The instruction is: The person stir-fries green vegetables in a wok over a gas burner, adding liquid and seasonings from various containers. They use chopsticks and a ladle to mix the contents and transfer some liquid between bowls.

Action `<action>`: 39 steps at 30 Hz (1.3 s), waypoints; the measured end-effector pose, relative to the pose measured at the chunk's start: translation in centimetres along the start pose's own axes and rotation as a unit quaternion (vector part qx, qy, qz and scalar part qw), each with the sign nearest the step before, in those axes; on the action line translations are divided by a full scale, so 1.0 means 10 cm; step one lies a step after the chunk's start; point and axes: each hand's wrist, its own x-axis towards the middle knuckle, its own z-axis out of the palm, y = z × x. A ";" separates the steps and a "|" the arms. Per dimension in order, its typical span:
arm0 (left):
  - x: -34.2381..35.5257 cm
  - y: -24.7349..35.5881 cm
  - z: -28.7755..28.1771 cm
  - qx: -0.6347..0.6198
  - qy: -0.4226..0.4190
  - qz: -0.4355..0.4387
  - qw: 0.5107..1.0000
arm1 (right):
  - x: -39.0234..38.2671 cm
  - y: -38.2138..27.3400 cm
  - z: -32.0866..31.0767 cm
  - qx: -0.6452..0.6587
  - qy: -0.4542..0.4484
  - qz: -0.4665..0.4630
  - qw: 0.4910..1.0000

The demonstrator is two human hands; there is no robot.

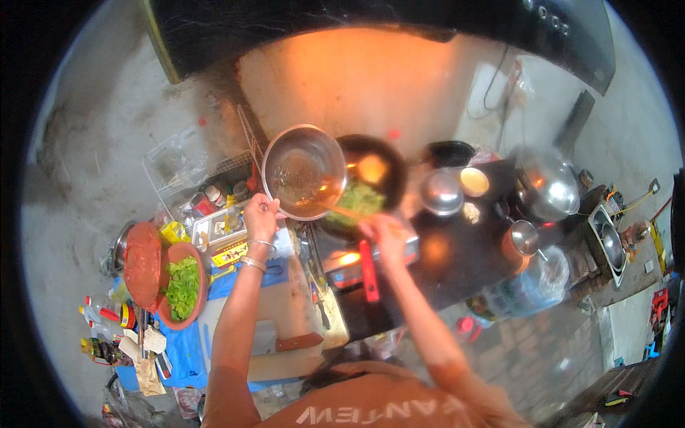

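My left hand [262, 214] grips the rim of a steel bowl [300, 167], which is tilted at the left side of the wok with a little liquid in it. My right hand [384, 237] holds pale wooden chopsticks [341, 210] reaching from beside the bowl. The black wok [385, 160] sits on a stove [342, 274], with its red handle [369, 274] toward me. Green food [357, 200] lies inside it below a bright orange patch, whose nature I cannot tell. Part of the wok is hidden behind the bowl.
Left: a clay bowl of greens [182, 282], bottles [96, 314], a cleaver [300, 342] on a cutting board, a wire rack [171, 167]. Right: a steel lid [441, 191], pale bowl [474, 181], large steel vessel [542, 185] and small sink [606, 242]. A dark hood [385, 18] hangs overhead.
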 end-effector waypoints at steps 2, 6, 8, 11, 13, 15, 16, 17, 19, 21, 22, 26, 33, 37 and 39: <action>-0.04 0.12 0.01 0.029 -0.008 0.007 1.000 | 0.13 0.03 -0.10 -0.032 0.019 -0.023 0.999; -0.07 0.18 -0.01 0.046 -0.006 0.024 0.999 | 0.20 -0.11 -0.25 -0.040 0.030 -0.052 0.997; -0.06 0.19 -0.04 0.049 -0.002 0.028 0.998 | 0.14 -0.19 -0.18 -0.037 0.037 -0.042 0.998; -0.07 0.32 0.03 0.062 -0.028 0.070 0.995 | 0.36 -0.19 -0.11 0.015 0.045 -0.057 0.997; -0.03 0.33 0.01 0.044 -0.031 0.065 0.996 | 0.41 -0.21 -0.11 0.017 0.039 -0.038 0.998; 0.00 0.32 -0.01 0.027 -0.036 0.054 0.998 | 0.25 -0.19 -0.20 0.017 0.045 0.020 0.999; 0.00 0.30 -0.02 0.020 -0.039 0.045 0.998 | 0.21 -0.19 -0.23 0.016 0.048 0.049 0.998; 0.00 0.29 -0.03 0.012 -0.042 0.037 0.998 | 0.24 -0.20 -0.23 0.019 0.037 0.029 0.999; -0.02 0.31 0.02 -0.001 -0.041 0.040 0.998 | 0.28 -0.27 -0.22 0.028 0.020 -0.011 0.999; -0.02 0.33 0.07 -0.010 -0.042 0.052 0.998 | 0.41 -0.36 -0.18 0.013 0.013 -0.050 0.999; 0.00 0.36 0.09 -0.014 -0.044 0.062 0.997 | 0.48 -0.36 -0.14 0.023 0.007 -0.080 0.996; 0.05 0.35 0.12 -0.016 -0.034 0.064 0.997 | 0.31 -0.16 -0.28 0.024 0.021 0.004 0.999; 0.00 0.43 0.24 0.035 -0.023 0.099 0.994 | 0.50 -0.34 -0.30 0.032 0.036 -0.085 0.995; 0.05 0.39 0.22 0.034 -0.024 0.100 0.994 | 0.37 -0.19 -0.40 0.047 0.031 -0.034 0.998; 0.08 0.34 0.19 0.007 -0.023 0.096 0.995 | 0.42 -0.25 -0.36 0.066 0.026 -0.051 0.996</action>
